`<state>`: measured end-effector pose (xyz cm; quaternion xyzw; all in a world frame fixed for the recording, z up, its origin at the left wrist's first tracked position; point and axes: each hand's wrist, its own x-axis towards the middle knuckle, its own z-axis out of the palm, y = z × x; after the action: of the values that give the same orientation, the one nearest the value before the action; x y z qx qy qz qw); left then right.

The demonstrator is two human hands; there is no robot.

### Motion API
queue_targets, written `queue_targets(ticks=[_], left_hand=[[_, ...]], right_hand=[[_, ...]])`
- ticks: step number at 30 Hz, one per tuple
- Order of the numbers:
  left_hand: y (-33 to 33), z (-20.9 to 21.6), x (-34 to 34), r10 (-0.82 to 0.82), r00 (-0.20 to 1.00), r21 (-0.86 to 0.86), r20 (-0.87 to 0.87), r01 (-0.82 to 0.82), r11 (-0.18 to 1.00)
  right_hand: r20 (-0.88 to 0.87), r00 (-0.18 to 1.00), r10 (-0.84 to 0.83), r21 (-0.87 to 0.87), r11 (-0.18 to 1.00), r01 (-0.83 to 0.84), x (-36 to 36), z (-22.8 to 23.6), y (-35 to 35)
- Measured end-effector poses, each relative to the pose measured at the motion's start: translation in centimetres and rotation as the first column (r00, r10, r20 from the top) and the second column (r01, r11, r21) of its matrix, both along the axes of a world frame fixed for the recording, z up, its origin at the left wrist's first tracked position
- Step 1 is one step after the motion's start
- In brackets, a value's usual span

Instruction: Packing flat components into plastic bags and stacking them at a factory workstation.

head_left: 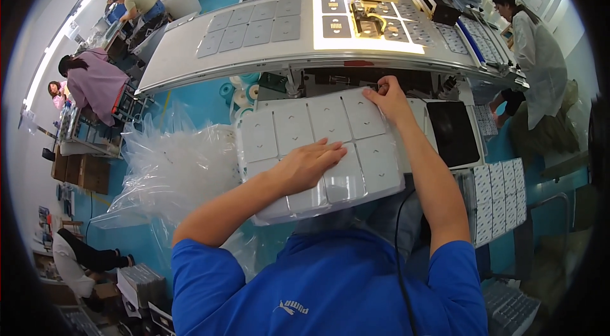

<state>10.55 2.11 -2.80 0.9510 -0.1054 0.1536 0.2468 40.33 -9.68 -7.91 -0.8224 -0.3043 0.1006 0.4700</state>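
Observation:
In front of me lies a stack of clear plastic trays (294, 123), its top divided into several white rectangular cells, each with a small notch mark. My left hand (308, 163) rests flat across the middle of the top tray, fingers stretched out and holding nothing. At the far right corner my right hand (387, 98) is closed, thumb and fingers pinching the tray's edge. Whether one tray or more is between those fingers is hidden.
Beyond the trays runs a white conveyor belt (171, 50) carrying grey panels (257, 32) under a lit machine head (372, 21). Crumpled clear plastic bags (184, 164) lie at left. A black pad (452, 133) and a stack of patterned trays (499, 199) stand at right. Several people work around.

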Motion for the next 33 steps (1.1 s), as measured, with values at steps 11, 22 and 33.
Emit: queue_targets(ticks=[11,22,33], left_hand=[[1.6,1.8,-8.7,-0.105,0.984,-0.059,-0.146,0.097,0.993],[-0.3,1.7,-8.7,0.094,0.981,-0.177,-0.168,-0.124,0.976],[-2.8,1.5,-2.3,0.079,0.993,0.065,-0.084,-0.073,0.995]], right_hand=[[-0.002,1.000,0.027,-0.062,0.998,-0.027,-0.4,1.1,1.5],[0.644,0.723,0.250,-0.412,0.910,0.052,-6.8,5.6,1.0],[0.485,0.698,0.527,-0.510,0.819,-0.263,-11.4,4.8,2.6]])
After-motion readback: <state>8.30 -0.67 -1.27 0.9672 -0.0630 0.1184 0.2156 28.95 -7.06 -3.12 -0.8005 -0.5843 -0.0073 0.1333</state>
